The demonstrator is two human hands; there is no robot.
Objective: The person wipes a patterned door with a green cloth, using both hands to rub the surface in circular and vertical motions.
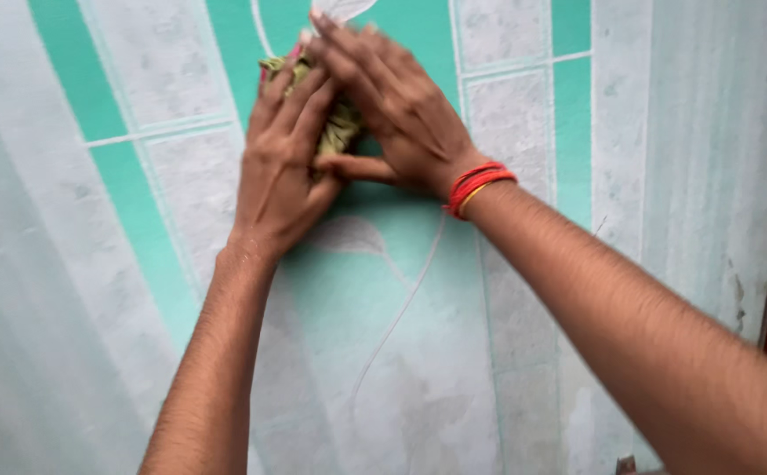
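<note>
Both hands press a crumpled olive-green cloth [338,123] flat against the tiled wall [172,79]: the left hand [282,167] lies over its lower left with fingers extended, the right hand [392,110] covers its upper right, red threads [478,185] at the wrist. The small wad could slip from under the flat palms, since neither hand really grips it

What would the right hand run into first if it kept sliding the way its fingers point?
The right hand points up and left along the wall. Beyond its fingertips I see only a pale leaf shape, then the picture's edge, so the way looks free.
</note>
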